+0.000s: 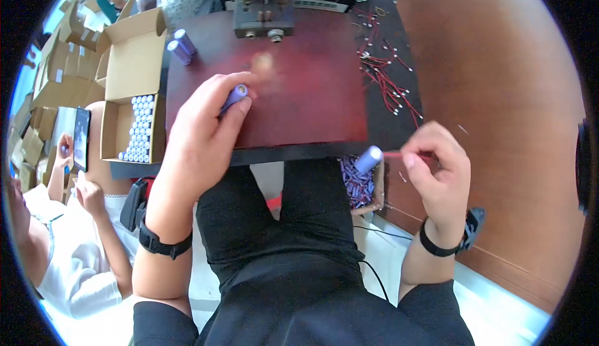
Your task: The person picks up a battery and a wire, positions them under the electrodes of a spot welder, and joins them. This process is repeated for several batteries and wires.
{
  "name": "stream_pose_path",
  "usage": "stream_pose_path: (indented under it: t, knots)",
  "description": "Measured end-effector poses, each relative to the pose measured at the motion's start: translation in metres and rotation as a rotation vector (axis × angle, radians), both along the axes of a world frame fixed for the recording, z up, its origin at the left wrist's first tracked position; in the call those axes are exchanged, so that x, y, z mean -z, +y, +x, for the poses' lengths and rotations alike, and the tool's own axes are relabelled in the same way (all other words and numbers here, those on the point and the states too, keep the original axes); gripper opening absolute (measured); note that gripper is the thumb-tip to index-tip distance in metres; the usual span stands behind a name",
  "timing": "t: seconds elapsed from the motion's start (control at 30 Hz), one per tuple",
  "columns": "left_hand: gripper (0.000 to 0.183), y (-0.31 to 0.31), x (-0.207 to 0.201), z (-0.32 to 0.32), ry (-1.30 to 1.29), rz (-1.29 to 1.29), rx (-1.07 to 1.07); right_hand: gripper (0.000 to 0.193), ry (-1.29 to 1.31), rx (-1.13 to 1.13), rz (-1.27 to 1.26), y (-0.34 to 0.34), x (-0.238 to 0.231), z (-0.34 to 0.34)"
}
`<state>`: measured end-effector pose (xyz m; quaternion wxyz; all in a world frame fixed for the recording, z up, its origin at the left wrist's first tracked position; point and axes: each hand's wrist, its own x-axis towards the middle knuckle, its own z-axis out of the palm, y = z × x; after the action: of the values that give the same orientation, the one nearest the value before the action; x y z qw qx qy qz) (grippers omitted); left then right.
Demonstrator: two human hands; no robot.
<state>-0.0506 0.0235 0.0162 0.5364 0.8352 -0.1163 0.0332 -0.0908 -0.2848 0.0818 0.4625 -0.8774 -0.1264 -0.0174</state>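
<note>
My left hand (209, 121) is closed around a purple cylindrical battery cell (237, 95), its end pointing up between thumb and fingers over the dark red mat (299, 109). Just beyond those fingertips is a small tan blur (262, 64) that I cannot make out. My right hand (440, 168), off the table's right front corner, pinches a red wire lead (394, 155). At the lead's other end is a second purple battery cell (369, 160), tilted, above an open box (379, 190) full of similar cells with leads.
A bench machine (264, 18) stands at the mat's back edge. Two purple cells (181, 48) stand at the back left. Loose red leads (387, 81) lie on the right. An open carton (115, 127) of cells sits left, near a seated person (81, 246) with a phone (82, 139).
</note>
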Motion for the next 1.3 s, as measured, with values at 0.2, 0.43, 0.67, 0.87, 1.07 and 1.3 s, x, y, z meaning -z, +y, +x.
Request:
stream_pose_path:
  t: [0.2,0.43,0.67,0.87,1.07,1.3]
  knots:
    - [0.024,-0.006,-0.002,0.001,0.096,-0.29,-0.111,0.012,0.307,0.167,-0.519,-0.085,0.05,-0.063]
    - [0.029,-0.005,0.012,0.005,0.138,-0.357,-0.11,0.022,-0.076,0.19,-0.425,-0.071,0.109,-0.005]
    - [0.027,-0.004,0.017,0.005,0.107,-0.285,-0.114,0.019,-0.067,0.234,-0.578,-0.028,0.159,0.056]
    - [0.028,-0.008,0.014,0.003,0.117,-0.273,-0.16,0.015,-0.113,0.276,-0.529,-0.027,0.16,0.053]
    - [0.027,-0.013,0.012,0.004,0.115,-0.309,-0.16,0.013,-0.177,0.3,-0.5,-0.036,0.172,0.047]
    - [0.023,-0.013,0.012,0.003,0.1,-0.289,-0.144,0.011,-0.043,0.397,-0.458,-0.063,0.075,0.025]
